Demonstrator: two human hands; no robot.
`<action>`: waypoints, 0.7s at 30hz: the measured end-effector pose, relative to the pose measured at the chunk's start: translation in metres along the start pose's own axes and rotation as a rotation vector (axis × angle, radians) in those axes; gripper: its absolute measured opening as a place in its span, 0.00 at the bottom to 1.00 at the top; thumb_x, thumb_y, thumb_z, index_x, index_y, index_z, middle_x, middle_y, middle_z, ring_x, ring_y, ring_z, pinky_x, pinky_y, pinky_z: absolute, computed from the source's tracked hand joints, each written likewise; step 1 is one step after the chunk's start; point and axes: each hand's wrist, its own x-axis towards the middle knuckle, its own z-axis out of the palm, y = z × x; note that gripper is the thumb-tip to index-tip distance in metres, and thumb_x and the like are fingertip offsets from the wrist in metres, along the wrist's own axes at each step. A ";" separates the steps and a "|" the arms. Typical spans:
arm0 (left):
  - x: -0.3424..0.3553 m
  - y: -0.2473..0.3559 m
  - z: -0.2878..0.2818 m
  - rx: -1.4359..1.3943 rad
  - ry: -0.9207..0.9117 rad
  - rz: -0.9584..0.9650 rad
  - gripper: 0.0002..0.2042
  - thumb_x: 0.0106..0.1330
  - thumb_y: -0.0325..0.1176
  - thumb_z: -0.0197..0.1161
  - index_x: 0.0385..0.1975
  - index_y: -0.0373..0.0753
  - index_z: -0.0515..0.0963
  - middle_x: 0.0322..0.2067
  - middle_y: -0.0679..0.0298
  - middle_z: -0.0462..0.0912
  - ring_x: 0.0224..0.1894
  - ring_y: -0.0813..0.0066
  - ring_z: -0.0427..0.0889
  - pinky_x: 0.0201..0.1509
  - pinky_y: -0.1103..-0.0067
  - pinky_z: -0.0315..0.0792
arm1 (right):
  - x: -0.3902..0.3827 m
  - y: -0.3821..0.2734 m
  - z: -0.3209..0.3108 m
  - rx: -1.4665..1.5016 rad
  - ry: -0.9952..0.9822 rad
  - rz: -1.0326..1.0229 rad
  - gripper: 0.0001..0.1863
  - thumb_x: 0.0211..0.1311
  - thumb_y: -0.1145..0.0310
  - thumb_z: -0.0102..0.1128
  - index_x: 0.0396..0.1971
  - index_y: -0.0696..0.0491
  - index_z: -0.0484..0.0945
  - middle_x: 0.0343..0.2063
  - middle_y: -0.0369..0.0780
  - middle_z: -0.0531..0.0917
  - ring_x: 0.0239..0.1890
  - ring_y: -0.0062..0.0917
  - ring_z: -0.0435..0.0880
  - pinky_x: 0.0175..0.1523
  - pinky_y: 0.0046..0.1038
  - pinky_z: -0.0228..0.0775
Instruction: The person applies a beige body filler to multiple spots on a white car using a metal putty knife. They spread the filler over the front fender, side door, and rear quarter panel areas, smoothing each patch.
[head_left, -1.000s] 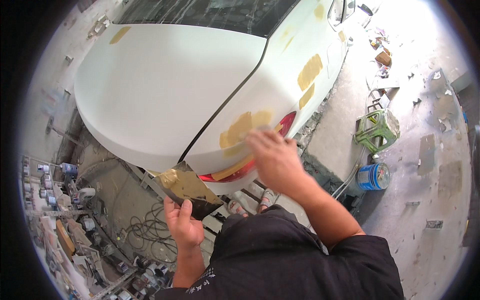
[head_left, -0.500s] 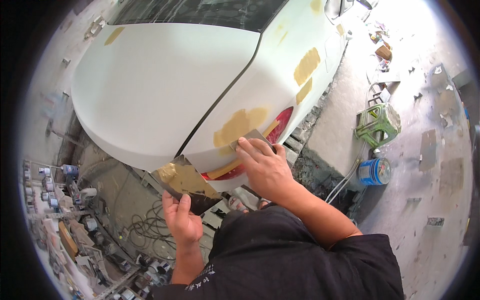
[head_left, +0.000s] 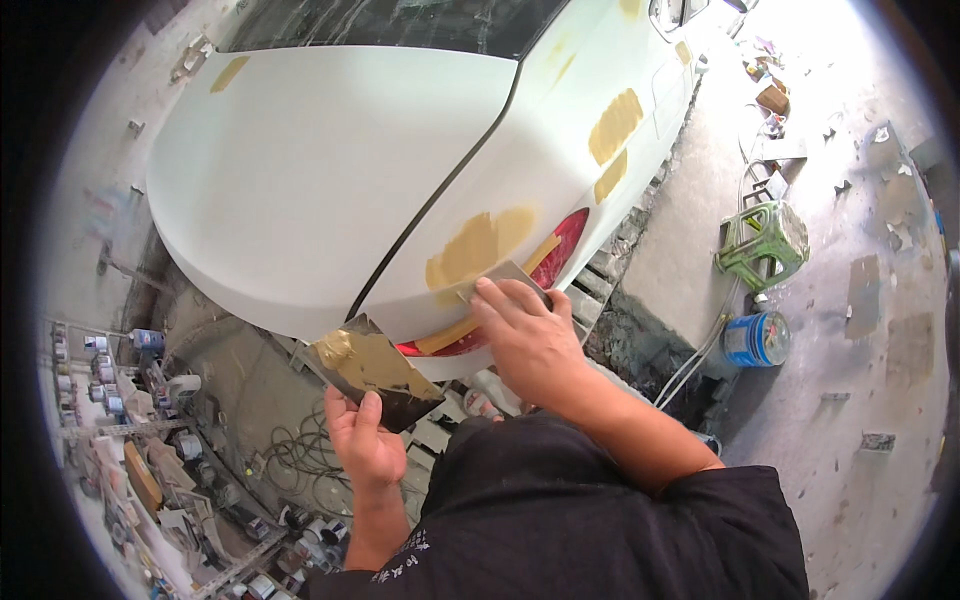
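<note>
My left hand (head_left: 366,440) grips the near edge of a dark flat mixing board (head_left: 390,402), thumb on top. A lump of tan body filler (head_left: 345,352) lies on it, with more smeared over the board. My right hand (head_left: 528,335) is closed on a flat putty spreader (head_left: 508,272), fingers spread along its face. Its edge lies at the lower rim of a tan filler patch (head_left: 480,248) on the white car (head_left: 320,180). A red tail light (head_left: 562,245), partly covered with tan tape (head_left: 447,337), runs behind my right hand.
More filler patches (head_left: 615,125) mark the car's side. On the right stand a green stool (head_left: 765,245) and a blue bucket (head_left: 752,340), with hoses (head_left: 690,365) alongside. Shelves with cans and jars (head_left: 110,400) line the left. Coiled cable (head_left: 300,450) lies on the floor.
The view has shifted slightly. Both hands keep their grips on the board and spreader, and the spreader stays by the lower edge of the filler patch.
</note>
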 end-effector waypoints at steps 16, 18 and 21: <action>0.005 -0.006 -0.001 0.025 0.012 -0.006 0.23 0.74 0.21 0.51 0.69 0.33 0.64 0.62 0.53 0.77 0.63 0.61 0.79 0.71 0.61 0.71 | 0.003 -0.005 -0.011 0.009 -0.081 -0.024 0.26 0.59 0.73 0.58 0.60 0.55 0.77 0.67 0.40 0.74 0.67 0.33 0.72 0.60 0.57 0.67; 0.007 -0.007 0.002 -0.009 0.001 0.002 0.23 0.74 0.21 0.50 0.69 0.33 0.64 0.62 0.53 0.77 0.63 0.61 0.79 0.71 0.61 0.71 | 0.004 0.007 -0.016 -0.020 -0.158 0.031 0.26 0.60 0.74 0.58 0.61 0.55 0.76 0.66 0.39 0.76 0.67 0.34 0.72 0.60 0.53 0.66; 0.007 -0.006 0.004 -0.007 -0.022 -0.001 0.23 0.74 0.21 0.50 0.69 0.33 0.64 0.62 0.52 0.77 0.63 0.60 0.79 0.70 0.61 0.72 | 0.025 0.037 -0.030 -0.023 0.070 0.046 0.26 0.59 0.76 0.58 0.60 0.55 0.76 0.64 0.39 0.78 0.66 0.35 0.74 0.60 0.51 0.66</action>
